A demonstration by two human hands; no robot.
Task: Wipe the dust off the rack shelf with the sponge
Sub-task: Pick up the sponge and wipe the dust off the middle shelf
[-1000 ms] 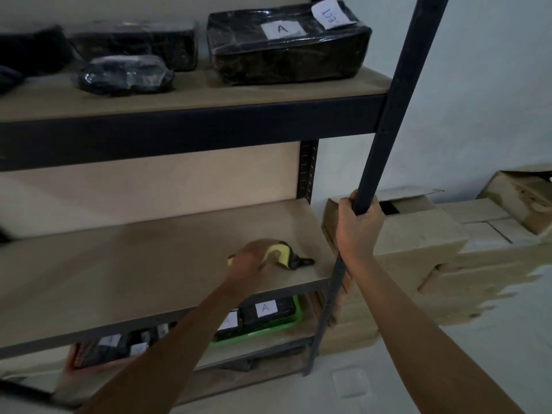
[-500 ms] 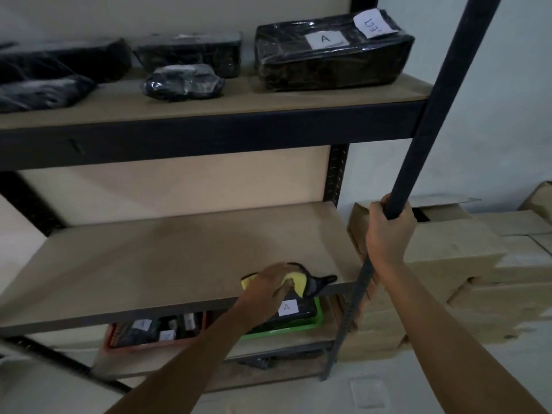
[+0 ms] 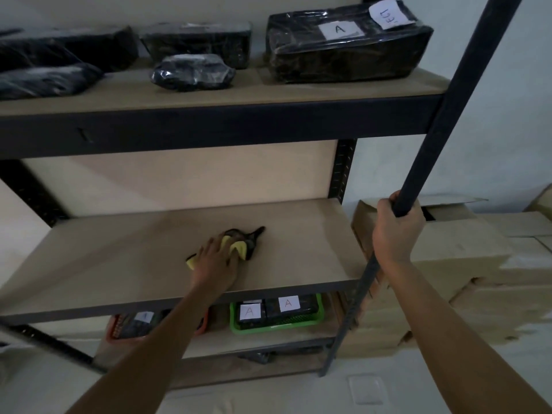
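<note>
A yellow sponge with a dark scouring side (image 3: 243,245) lies on the middle rack shelf (image 3: 125,255), a bare tan board. My left hand (image 3: 215,264) presses down on the sponge near the shelf's middle, covering most of it. My right hand (image 3: 395,231) is wrapped around the rack's dark front right post (image 3: 442,115), at shelf height.
Black plastic-wrapped packages (image 3: 343,43) sit on the upper shelf. A green tray (image 3: 277,315) and an orange tray (image 3: 128,327) with labelled packs rest on the lower shelf. Cardboard boxes (image 3: 466,264) are stacked right of the rack. A white wall stands behind.
My left hand has slid the sponge from the shelf's front edge back toward the middle of the board. My right hand keeps its grip on the post.
</note>
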